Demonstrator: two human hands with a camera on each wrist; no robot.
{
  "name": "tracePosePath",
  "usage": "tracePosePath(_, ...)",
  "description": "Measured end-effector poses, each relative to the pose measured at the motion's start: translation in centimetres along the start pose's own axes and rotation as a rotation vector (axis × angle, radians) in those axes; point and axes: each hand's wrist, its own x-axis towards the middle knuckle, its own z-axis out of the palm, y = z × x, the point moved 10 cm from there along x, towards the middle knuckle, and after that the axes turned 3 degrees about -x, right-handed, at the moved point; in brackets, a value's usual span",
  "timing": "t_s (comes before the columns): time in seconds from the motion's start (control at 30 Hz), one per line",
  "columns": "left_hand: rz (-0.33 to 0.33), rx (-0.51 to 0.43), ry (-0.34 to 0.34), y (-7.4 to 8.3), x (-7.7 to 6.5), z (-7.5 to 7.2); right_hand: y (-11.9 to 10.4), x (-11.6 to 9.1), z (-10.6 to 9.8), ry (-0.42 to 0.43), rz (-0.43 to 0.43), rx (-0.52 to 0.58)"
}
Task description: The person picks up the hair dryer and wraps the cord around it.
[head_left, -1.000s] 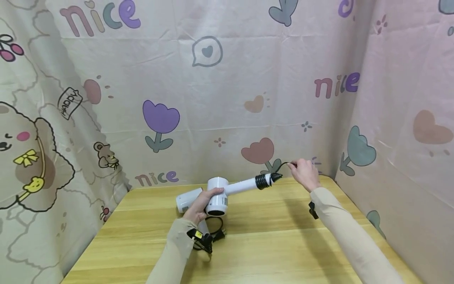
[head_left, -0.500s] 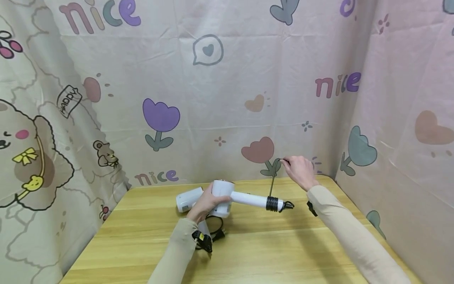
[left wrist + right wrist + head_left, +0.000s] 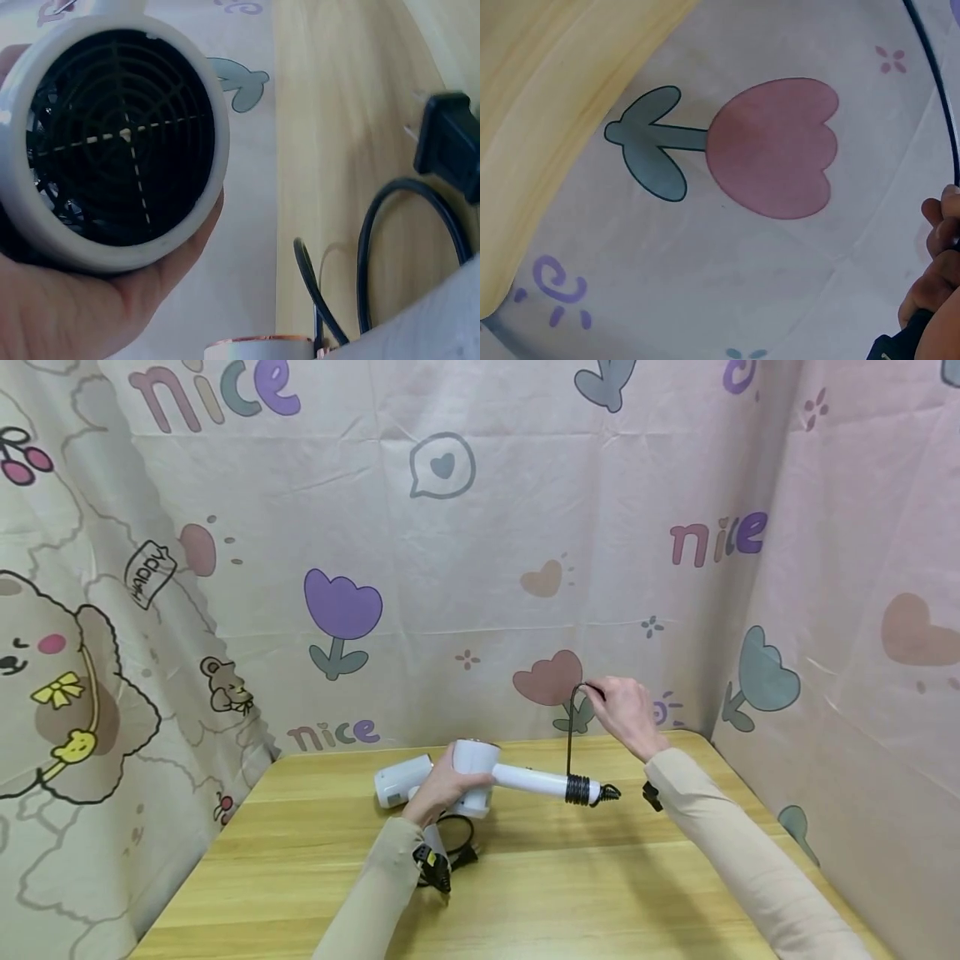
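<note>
A white hair dryer point(image 3: 474, 757) is held off the table in my left hand point(image 3: 438, 792), fingers and thumb wrapped round its barrel. Its handle point(image 3: 528, 780) points right, tilted slightly downward. Black cord turns point(image 3: 577, 790) are wound round the handle's end, beside a black strain relief point(image 3: 610, 793). From those turns a stretch of cord point(image 3: 570, 731) rises to my right hand point(image 3: 626, 714), which pinches it above the handle. In the left wrist view the dryer's round black grille point(image 3: 172, 172) faces the camera. The right wrist view catches my right fingers point(image 3: 934, 285) at its edge.
A second white hair dryer point(image 3: 401, 782) lies on the wooden table point(image 3: 300, 860) behind my left hand. Its looped black cord point(image 3: 471, 827) and plug point(image 3: 467, 855) lie near my left wrist. A printed curtain point(image 3: 450, 568) hangs behind the table and along both sides.
The held dryer has turned, its handle swinging from sloping upward to slightly downward. My right hand has moved left and a little up, and the cord now stretches upright from the wound turns.
</note>
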Motion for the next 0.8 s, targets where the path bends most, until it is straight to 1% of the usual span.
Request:
tracePosePath(0.1,0.012,0.04,0.031,0.0,0.0,-0.2,-0.9,-0.3,-0.3,-0.012,-0.037,-0.001)
tracePosePath(0.13,0.014,0.046,0.041,0.4,-0.3,-0.1,-1.3,-0.5,-0.4,-0.01,-0.05,-0.003)
tracePosePath(0.23,0.039,0.071,0.071,0.6,-0.4,0.0,-2.3,-0.9,-0.7,-0.003,-0.079,0.006)
tracePosePath(0.33,0.04,0.087,0.114,0.7,-0.6,-0.2,-3.1,-1.1,-1.3,0.022,-0.096,0.017)
tracePosePath(0.4,0.031,0.11,0.15,0.3,-0.4,-0.6,-3.4,-1.2,-1.7,0.037,-0.102,0.025)
tracePosePath(0.53,0.008,0.154,0.258,0.2,-0.7,-1.6,-3.8,-1.4,-2.2,0.064,-0.104,0.035)
tracePosePath(0.63,-0.006,0.168,0.344,-0.1,-0.9,-2.1,-4.1,-1.6,-2.1,0.055,-0.11,0.046)
tracePosePath(0.73,0.005,0.172,0.422,-0.1,-1.0,-2.6,-4.6,-2.0,-1.9,0.034,-0.113,0.051)
tracePosePath(0.8,0.019,0.183,0.489,0.0,-1.1,-3.2,-4.8,-2.3,-1.7,0.019,-0.114,0.057)
